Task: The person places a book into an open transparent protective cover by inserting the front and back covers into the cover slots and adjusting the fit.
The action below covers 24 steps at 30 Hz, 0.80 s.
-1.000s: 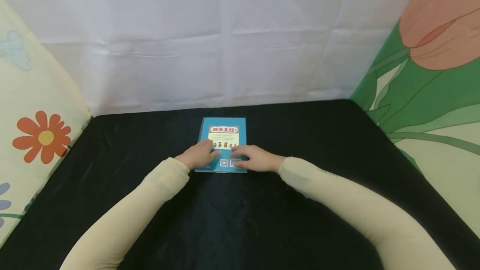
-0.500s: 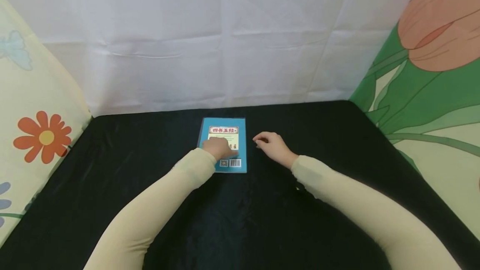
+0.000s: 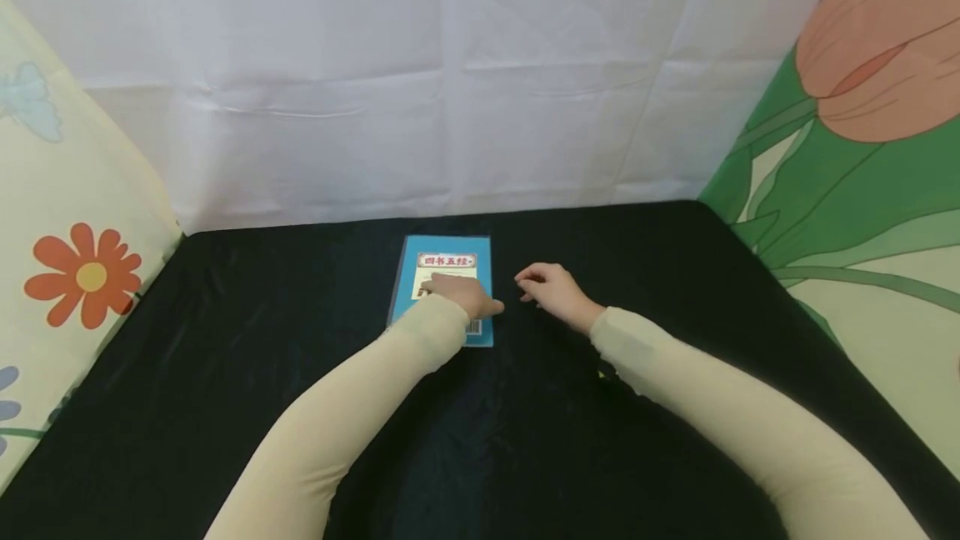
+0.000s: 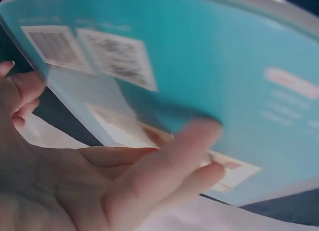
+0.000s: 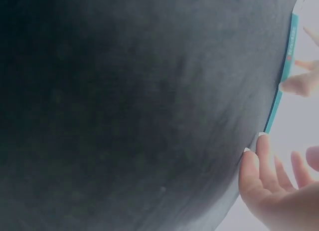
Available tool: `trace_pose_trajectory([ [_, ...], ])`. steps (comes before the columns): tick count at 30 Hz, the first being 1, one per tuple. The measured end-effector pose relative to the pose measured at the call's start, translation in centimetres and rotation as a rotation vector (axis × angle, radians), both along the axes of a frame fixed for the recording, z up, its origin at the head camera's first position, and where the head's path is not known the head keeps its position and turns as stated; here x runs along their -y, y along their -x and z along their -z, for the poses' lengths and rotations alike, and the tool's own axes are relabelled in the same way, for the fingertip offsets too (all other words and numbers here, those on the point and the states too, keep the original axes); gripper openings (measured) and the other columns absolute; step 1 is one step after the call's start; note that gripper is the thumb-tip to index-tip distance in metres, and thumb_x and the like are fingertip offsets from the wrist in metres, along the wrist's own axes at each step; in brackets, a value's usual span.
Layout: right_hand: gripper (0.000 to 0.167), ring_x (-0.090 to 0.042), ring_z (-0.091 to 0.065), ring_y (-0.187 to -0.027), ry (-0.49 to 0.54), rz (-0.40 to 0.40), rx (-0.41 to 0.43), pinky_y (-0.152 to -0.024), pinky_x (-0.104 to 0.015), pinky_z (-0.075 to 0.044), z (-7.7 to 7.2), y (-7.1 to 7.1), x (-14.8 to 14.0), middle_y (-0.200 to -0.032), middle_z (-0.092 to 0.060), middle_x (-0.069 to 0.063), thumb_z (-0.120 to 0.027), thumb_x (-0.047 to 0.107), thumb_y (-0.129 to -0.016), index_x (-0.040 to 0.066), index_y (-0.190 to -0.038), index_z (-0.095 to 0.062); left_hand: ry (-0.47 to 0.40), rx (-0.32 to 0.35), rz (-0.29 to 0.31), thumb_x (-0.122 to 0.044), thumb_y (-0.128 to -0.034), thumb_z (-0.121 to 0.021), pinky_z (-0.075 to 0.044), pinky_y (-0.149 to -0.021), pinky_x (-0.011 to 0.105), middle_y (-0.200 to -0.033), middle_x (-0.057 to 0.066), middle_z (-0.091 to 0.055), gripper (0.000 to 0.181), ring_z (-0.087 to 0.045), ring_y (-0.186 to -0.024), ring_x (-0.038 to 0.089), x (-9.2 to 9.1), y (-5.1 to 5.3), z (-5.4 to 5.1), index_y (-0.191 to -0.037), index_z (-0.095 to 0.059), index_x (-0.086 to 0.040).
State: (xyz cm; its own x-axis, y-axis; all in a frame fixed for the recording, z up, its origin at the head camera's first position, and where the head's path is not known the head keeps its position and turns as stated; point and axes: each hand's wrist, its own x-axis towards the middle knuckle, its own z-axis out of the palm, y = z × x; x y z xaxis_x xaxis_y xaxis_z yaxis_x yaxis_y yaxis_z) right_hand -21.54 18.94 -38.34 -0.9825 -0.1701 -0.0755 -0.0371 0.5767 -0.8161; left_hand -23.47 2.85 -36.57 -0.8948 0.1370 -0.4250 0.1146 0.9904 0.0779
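Observation:
A thin blue book (image 3: 410, 273) with a white and red label lies flat on a black cloth. Across its lower half stretches my left hand (image 3: 463, 294), the thumb reaching past the book's right edge. In the left wrist view the fingers of the left hand (image 4: 149, 181) are extended over the blue cover, near the printed codes; whether they all touch it is unclear. My right hand (image 3: 555, 290) is held just right of the book with loosely bent fingers and nothing in them. The right wrist view has the right hand (image 5: 274, 186) near one end of the book's blue edge (image 5: 288, 66).
The black cloth (image 3: 247, 340) covers the table. Behind it hangs a white curtain (image 3: 337, 107). Patterned panels flank it, with an orange flower (image 3: 92, 275) on the left and a large tulip (image 3: 885, 48) on the right.
My left hand has slid rightward across the cover. The right hand has come off the book and moved to its right side. The book has stayed in place.

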Motion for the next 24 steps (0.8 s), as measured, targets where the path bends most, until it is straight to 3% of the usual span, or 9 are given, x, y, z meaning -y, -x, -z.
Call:
trace_pose_trajectory([
  [4, 0.028, -0.036, -0.063, -0.101, 0.029, 0.01, 0.01, -0.081, -0.044, -0.051, 0.0, 0.0, -0.2, -0.123, -0.056, -0.026, -0.047, 0.009, -0.103, -0.009, -0.122, -0.058, 0.002, 0.003, -0.006, -0.056, -0.0956, -0.048, -0.019, -0.111, 0.06, -0.153, 0.021, -0.033, 0.067, -0.014, -0.143, 0.047, -1.3, 0.3, 0.4, -0.141, -0.051, -0.008],
  [7, 0.029, -0.036, -0.063, -0.101, 0.038, 0.005, 0.016, -0.08, -0.043, -0.052, -0.1, -0.1, -0.3, -0.123, -0.057, -0.026, -0.047, 0.009, -0.103, -0.009, -0.122, -0.057, 0.056, 0.023, -0.023, -0.055, -0.0962, -0.047, -0.017, -0.111, 0.061, -0.155, 0.022, -0.027, 0.066, -0.011, -0.143, 0.048, -2.1, 0.5, 1.0, -0.144, -0.048, -0.009],
  [12, 0.029, -0.035, -0.064, -0.099, 0.05, -0.007, 0.022, -0.079, -0.042, -0.052, 0.0, -0.1, -0.4, -0.12, -0.058, -0.026, -0.046, 0.008, -0.102, -0.01, -0.123, -0.057, 0.099, 0.006, -0.009, -0.052, -0.097, -0.047, -0.017, -0.11, 0.063, -0.155, 0.023, -0.025, 0.063, -0.012, -0.142, 0.049, -2.4, 0.7, 1.7, -0.144, -0.048, -0.011],
  [19, 0.029, -0.035, -0.064, -0.098, 0.053, -0.009, 0.021, -0.077, -0.041, -0.052, 0.1, 0.0, -0.5, -0.118, -0.059, -0.026, -0.046, 0.007, -0.102, -0.011, -0.123, -0.057, -0.046, -0.062, -0.001, -0.035, -0.1008, -0.048, -0.023, -0.109, 0.061, -0.15, 0.024, -0.036, 0.042, -0.02, -0.14, 0.049, -1.1, 0.4, 1.1, -0.128, -0.063, -0.006],
  [22, 0.03, -0.035, -0.065, -0.097, 0.057, -0.011, 0.028, -0.076, -0.04, -0.052, 0.1, 0.0, -0.5, -0.117, -0.06, -0.026, -0.046, 0.007, -0.102, -0.011, -0.123, -0.057, -0.115, -0.08, 0.018, -0.029, -0.101, -0.048, -0.024, -0.109, 0.061, -0.146, 0.022, -0.042, 0.035, -0.024, -0.139, 0.048, -0.3, 0.1, 0.8, -0.104, -0.071, -0.004],
  [24, 0.03, -0.034, -0.065, -0.097, 0.057, -0.011, 0.033, -0.077, -0.039, -0.052, 0.2, 0.1, -0.5, -0.117, -0.06, -0.026, -0.046, 0.007, -0.102, -0.01, -0.123, -0.057, -0.161, -0.104, 0.033, -0.026, -0.1001, -0.049, -0.028, -0.107, 0.059, -0.134, 0.021, -0.055, 0.032, -0.037, -0.133, 0.046, 0.1, -0.1, 0.7, -0.089, -0.071, -0.005],
])
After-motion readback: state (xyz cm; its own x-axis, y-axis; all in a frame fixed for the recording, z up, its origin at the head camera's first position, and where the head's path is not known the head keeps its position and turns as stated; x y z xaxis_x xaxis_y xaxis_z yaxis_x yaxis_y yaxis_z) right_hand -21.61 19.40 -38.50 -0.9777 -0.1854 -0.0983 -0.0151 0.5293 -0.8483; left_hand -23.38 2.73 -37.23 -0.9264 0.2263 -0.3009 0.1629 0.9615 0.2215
